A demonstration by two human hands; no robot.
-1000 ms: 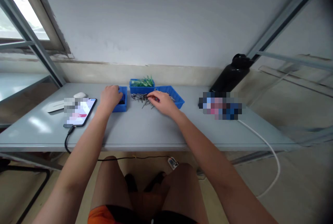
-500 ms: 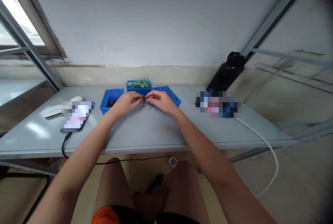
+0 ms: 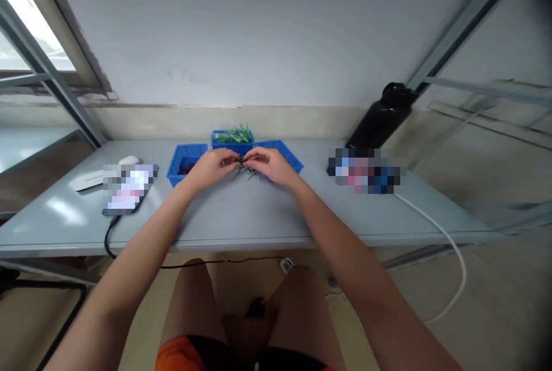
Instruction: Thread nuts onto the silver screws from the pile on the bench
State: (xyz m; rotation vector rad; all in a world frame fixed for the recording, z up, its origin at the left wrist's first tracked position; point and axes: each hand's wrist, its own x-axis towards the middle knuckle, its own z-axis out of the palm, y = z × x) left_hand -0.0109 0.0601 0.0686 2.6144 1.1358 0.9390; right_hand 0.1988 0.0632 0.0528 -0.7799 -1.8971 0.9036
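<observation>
My left hand (image 3: 214,165) and my right hand (image 3: 271,165) meet over the middle of the table, fingertips pinched together on a small dark piece (image 3: 240,159) too small to name. Just below the fingertips lies a loose pile of thin silvery metal pins (image 3: 252,173). Beside my left hand stands a blue bin (image 3: 175,165) with small dark parts (image 3: 186,167) in it. Another blue bin (image 3: 282,149) is partly hidden behind my right hand. Behind both hands, a third blue bin (image 3: 219,145) holds green and clear pieces (image 3: 236,134).
On the left lie a phone (image 3: 130,190) on a black cable, a flat white object (image 3: 89,180) and a small white case (image 3: 130,160). A black bottle (image 3: 379,118) stands at the right, near a blurred device (image 3: 362,172) with a white cable (image 3: 448,238). The wall (image 3: 241,43) closes the back.
The whole view has shifted slightly. Both hands stay together over the metal pins, with only small finger movements, and the bins keep their places.
</observation>
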